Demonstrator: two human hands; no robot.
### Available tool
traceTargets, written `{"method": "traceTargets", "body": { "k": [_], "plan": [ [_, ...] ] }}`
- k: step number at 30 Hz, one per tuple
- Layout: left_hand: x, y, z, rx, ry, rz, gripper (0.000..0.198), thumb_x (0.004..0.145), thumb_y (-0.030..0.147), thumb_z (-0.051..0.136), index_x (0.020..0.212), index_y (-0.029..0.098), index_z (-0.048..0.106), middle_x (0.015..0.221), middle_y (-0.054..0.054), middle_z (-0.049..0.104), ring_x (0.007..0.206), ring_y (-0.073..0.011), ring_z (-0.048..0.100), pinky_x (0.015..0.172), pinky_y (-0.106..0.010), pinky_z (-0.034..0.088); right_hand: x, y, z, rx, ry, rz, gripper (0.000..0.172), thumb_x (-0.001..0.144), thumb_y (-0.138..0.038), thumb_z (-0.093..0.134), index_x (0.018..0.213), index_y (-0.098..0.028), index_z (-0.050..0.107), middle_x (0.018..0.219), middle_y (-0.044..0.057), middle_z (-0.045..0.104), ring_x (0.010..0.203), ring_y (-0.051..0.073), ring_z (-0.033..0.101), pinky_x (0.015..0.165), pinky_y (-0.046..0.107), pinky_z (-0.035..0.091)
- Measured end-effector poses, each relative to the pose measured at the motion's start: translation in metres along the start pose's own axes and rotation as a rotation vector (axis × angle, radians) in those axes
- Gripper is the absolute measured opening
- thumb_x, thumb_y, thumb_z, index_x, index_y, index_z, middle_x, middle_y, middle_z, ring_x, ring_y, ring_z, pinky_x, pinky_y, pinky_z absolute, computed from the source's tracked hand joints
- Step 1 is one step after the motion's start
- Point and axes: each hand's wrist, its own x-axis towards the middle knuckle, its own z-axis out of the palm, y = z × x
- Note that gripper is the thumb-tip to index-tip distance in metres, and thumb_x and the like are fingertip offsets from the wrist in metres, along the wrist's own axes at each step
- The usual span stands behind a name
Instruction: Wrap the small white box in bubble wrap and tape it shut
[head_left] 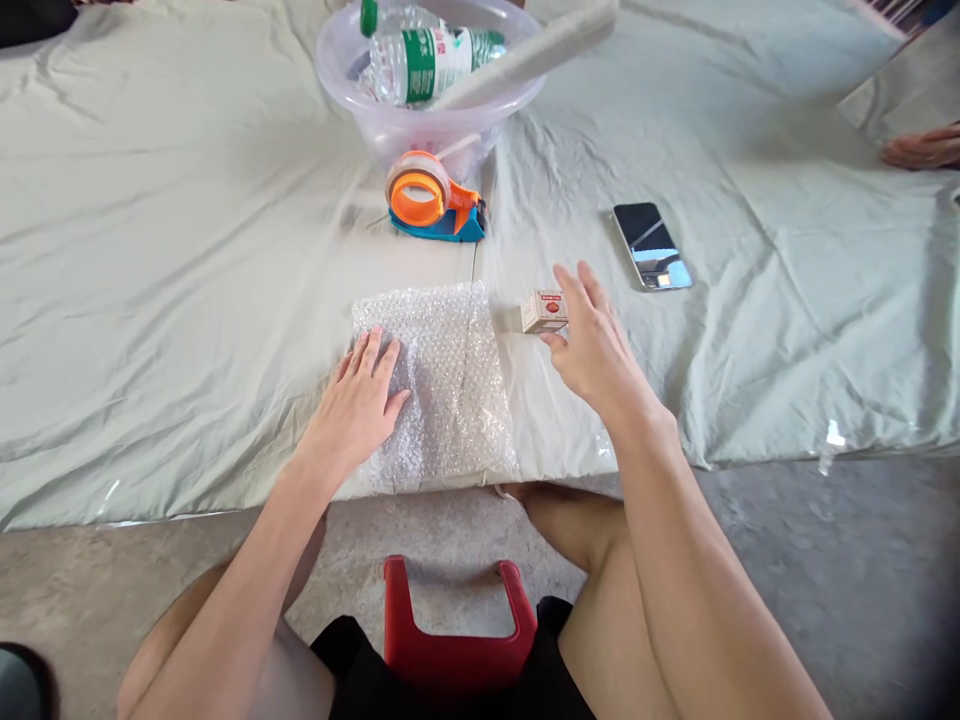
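Note:
A sheet of bubble wrap [457, 390] lies on the cloth-covered table close to its front edge. My left hand [364, 390] rests flat on the left part of the wrap, fingers spread. Right of the wrap stands a small white and red box [543, 311]. Beside it is my right hand [589, 335], its thumb and fingers apart around the box's right side and covering part of it. Whether the fingertips touch the box I cannot tell.
Behind the wrap sits an orange and blue tape dispenser [439, 200]. Farther back, a clear plastic basin [442, 125] holds plastic bottles and a white roll. A phone [652, 247] lies to the right. Another person's hand [922, 148] shows at the right edge. Below is a red stool [457, 650].

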Motion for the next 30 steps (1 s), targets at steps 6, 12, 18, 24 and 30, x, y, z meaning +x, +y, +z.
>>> {"method": "traceTargets", "body": {
  "k": [6, 12, 18, 24, 30],
  "plan": [
    [0.001, 0.012, -0.009, -0.015, 0.048, -0.020, 0.065, 0.125, 0.040, 0.043, 0.185, 0.012, 0.041, 0.196, -0.023, 0.033, 0.184, -0.0413, 0.035, 0.145, -0.065, 0.043, -0.027, -0.065, 0.002, 0.070, 0.015, -0.143, 0.055, 0.122, -0.035, 0.044, 0.176, -0.032, 0.049, 0.190, 0.014, 0.047, 0.179, 0.036, 0.046, 0.143, 0.072, 0.046],
    [0.011, 0.001, -0.012, -0.002, 0.123, 0.025, 0.064, 0.126, 0.037, 0.034, 0.184, 0.013, 0.042, 0.194, -0.021, 0.039, 0.183, -0.0378, 0.038, 0.147, -0.062, 0.040, -0.029, -0.065, 0.048, -0.017, -0.238, -0.113, 0.069, 0.123, -0.042, 0.046, 0.189, -0.025, 0.035, 0.202, 0.014, 0.023, 0.187, 0.041, 0.028, 0.150, 0.075, 0.031],
    [0.015, -0.023, 0.003, -0.001, 0.071, 0.081, 0.069, 0.126, 0.039, 0.030, 0.189, 0.015, 0.035, 0.199, -0.014, 0.026, 0.188, -0.0322, 0.023, 0.154, -0.059, 0.024, -0.036, -0.062, 0.063, -0.101, -0.277, -0.079, 0.075, 0.123, -0.050, 0.041, 0.186, -0.010, 0.041, 0.197, 0.018, 0.033, 0.186, 0.038, 0.030, 0.153, 0.070, 0.026],
    [0.014, -0.029, 0.006, -0.076, 0.117, 0.004, 0.071, 0.123, 0.044, 0.034, 0.187, 0.015, 0.039, 0.199, -0.014, 0.027, 0.189, -0.0338, 0.020, 0.153, -0.061, 0.024, -0.035, -0.066, 0.061, -0.079, -0.267, -0.044, 0.075, 0.119, -0.046, 0.043, 0.186, -0.013, 0.041, 0.200, 0.016, 0.026, 0.185, 0.038, 0.034, 0.153, 0.068, 0.027],
    [0.014, -0.025, 0.003, -0.085, 0.090, 0.002, 0.072, 0.122, 0.040, 0.027, 0.188, 0.012, 0.038, 0.199, -0.014, 0.028, 0.188, -0.0296, 0.023, 0.155, -0.055, 0.017, -0.036, -0.061, 0.069, -0.031, -0.277, -0.049, 0.079, 0.118, -0.047, 0.041, 0.188, -0.011, 0.035, 0.199, 0.015, 0.029, 0.188, 0.036, 0.027, 0.154, 0.067, 0.019]
  ]
}}
